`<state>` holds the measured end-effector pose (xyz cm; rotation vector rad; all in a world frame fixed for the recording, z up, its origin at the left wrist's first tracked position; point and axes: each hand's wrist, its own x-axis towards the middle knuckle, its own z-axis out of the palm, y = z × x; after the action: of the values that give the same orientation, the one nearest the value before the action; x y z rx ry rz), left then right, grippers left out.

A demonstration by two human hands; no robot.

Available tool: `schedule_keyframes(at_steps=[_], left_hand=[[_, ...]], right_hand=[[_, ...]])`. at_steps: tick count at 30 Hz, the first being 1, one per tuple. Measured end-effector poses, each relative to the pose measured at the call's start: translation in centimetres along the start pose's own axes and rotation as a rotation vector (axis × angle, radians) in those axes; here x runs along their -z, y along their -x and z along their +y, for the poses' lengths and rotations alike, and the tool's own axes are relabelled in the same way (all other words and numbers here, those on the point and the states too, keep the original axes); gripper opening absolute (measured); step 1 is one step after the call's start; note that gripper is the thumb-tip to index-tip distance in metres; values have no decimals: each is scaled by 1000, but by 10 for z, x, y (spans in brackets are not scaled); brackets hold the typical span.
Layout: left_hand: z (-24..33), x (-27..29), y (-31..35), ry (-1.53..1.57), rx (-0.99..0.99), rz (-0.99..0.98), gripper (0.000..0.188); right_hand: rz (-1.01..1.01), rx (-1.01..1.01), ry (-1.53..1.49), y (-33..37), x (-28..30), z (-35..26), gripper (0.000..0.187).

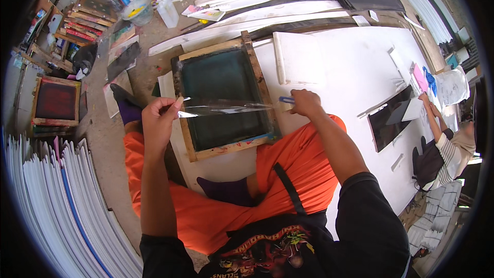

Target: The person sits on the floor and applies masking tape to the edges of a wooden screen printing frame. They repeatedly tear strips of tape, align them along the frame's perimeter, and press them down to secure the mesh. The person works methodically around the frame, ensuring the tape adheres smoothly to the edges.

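Note:
A strip of clear plastic film, apparently tape [226,108], stretches above a wooden-framed printing screen [221,98] with dark green mesh. My left hand [158,116] pinches its left end between thumb and fingers. The strip reaches toward my right hand [306,102], whose fingers are closed round a small blue object [287,100]. Only part of that object shows, so its kind is unclear, as is whether the strip joins it. Lying tilted in front of my crossed legs, the screen has paint-stained wood and a strip of blue and red marks along its near edge.
A white board [355,62] spreads to the right, bearing a dark panel [391,118]; another person [453,149] reaches there. Stacked white sheets [62,201] stand at left, near a red screen [56,100]. A plastic bottle [168,11] and tub [138,9] stand beyond.

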<state>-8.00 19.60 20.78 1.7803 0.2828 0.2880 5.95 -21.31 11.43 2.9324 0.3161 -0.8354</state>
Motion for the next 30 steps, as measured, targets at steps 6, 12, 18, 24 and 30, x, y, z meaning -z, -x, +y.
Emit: schedule_keyframes(at_steps=[6, 12, 18, 24, 30], left_hand=[[29, -6, -19, -38, -70, -10, 16], [46, 61, -36, 27, -65, 137, 14], [73, 72, -33, -94, 23, -18, 14], [76, 52, -31, -57, 54, -66, 14], [79, 55, -19, 22, 89, -162, 12]], right_hand=[[165, 43, -261, -17, -2, 59, 55], [182, -107, -285, -22, -39, 132, 57], [185, -3, -226, -18, -36, 96, 73], [181, 61, -283, -26, -29, 69, 66], [203, 28, -36, -9, -19, -4, 72]])
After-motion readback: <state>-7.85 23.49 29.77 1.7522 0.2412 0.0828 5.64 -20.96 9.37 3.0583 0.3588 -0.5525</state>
